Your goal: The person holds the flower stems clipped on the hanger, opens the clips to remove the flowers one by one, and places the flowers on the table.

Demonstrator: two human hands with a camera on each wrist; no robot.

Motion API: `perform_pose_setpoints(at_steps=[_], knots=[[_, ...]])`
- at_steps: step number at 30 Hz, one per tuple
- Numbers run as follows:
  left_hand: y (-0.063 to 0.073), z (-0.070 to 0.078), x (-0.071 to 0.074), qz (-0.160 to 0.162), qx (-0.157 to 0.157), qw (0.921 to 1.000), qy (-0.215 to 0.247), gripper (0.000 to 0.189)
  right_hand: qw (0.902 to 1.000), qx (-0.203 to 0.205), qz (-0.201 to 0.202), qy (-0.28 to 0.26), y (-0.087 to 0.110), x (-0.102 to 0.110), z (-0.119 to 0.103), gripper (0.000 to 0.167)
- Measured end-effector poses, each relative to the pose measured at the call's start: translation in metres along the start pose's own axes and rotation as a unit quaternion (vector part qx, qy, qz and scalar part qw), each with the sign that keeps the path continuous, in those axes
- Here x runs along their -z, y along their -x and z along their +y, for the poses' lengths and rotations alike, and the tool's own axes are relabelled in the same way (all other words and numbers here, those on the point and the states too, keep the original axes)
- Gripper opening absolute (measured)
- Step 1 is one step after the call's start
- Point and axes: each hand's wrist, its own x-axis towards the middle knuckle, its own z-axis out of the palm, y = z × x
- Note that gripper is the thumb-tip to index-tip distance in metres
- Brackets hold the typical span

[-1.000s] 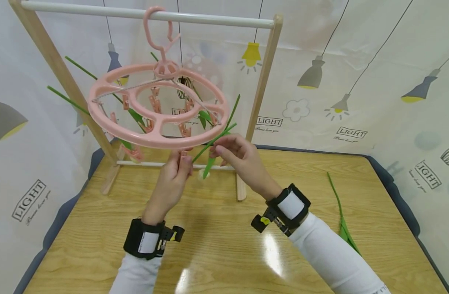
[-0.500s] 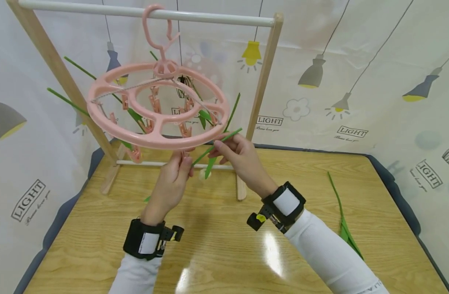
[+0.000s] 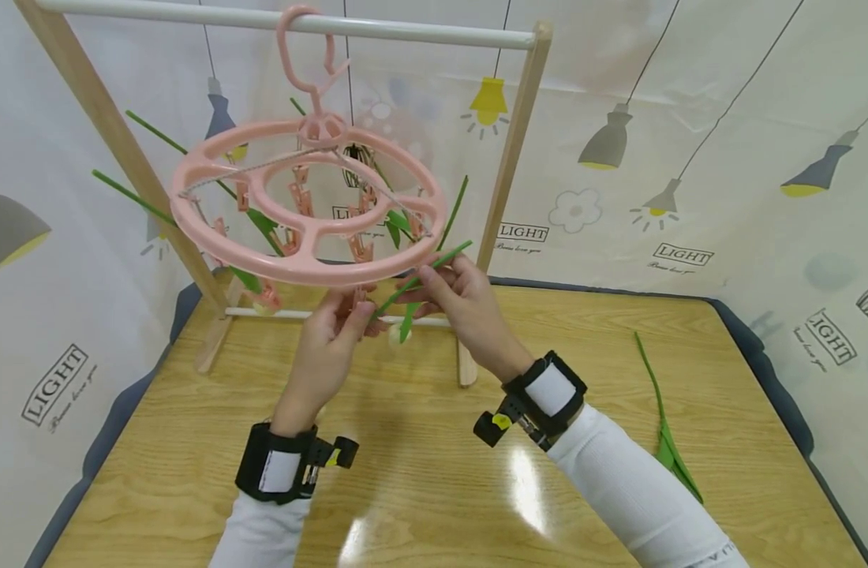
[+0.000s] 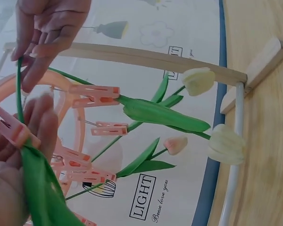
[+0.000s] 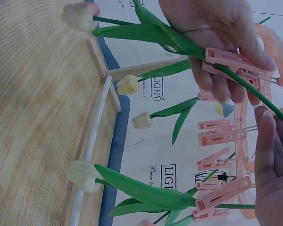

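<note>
My left hand is under the front rim of a round pink clip hanger, holding a pink clothespin by its end, thumb on one side and fingers behind. The clothespin sits across the stem of an artificial tulip, whose white, pink-tinged bloom hangs downward. To the right, my right hand pinches the free upper part of that green stem between thumb and fingers. Several other tulips hang bloom-down from clips, including a white one close by.
The hanger hooks over the white top bar of a wooden rack. One more tulip lies on the table at the right. A lamp-printed cloth stands behind.
My left thumb and fingers have spread slightly at the clothespin. My right hand has shifted a little along the stem, whose upper end has swung right. The hanger stays in place.
</note>
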Motion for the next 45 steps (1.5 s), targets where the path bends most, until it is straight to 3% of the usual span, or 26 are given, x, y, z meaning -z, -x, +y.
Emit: perform_pose_setpoints(at_steps=[4,7,12,18,23,35,45], knots=[[0.000,0.003,0.002,0.043,0.003,0.9983,-0.039,0.028,0.9999,0.007,0.009,0.005,0.001,-0.002,-0.001,0.021],[0.000,0.006,0.005,0.056,0.013,0.9971,-0.050,0.029,0.9998,0.010,0.012,0.011,0.001,-0.003,-0.002,0.023],[0.002,0.009,0.007,0.048,0.025,0.9976,-0.043,0.025,0.9999,0.012,0.010,0.005,0.000,-0.003,-0.002,0.027],[0.002,0.009,0.006,0.050,0.007,0.9973,-0.053,0.023,1.0000,0.006,-0.001,0.003,0.000,-0.004,-0.001,0.029],[0.001,0.007,0.003,0.065,-0.015,0.9969,-0.041,0.020,0.9999,0.006,0.008,0.000,-0.001,-0.007,0.000,0.030],[0.001,0.005,0.002,0.089,-0.010,0.9946,-0.051,0.022,0.9998,0.015,0.014,-0.009,-0.004,-0.012,0.004,0.028],[0.000,0.003,0.004,0.103,-0.037,0.9924,-0.055,0.018,0.9997,0.019,0.012,-0.005,-0.003,-0.013,0.006,0.024]])
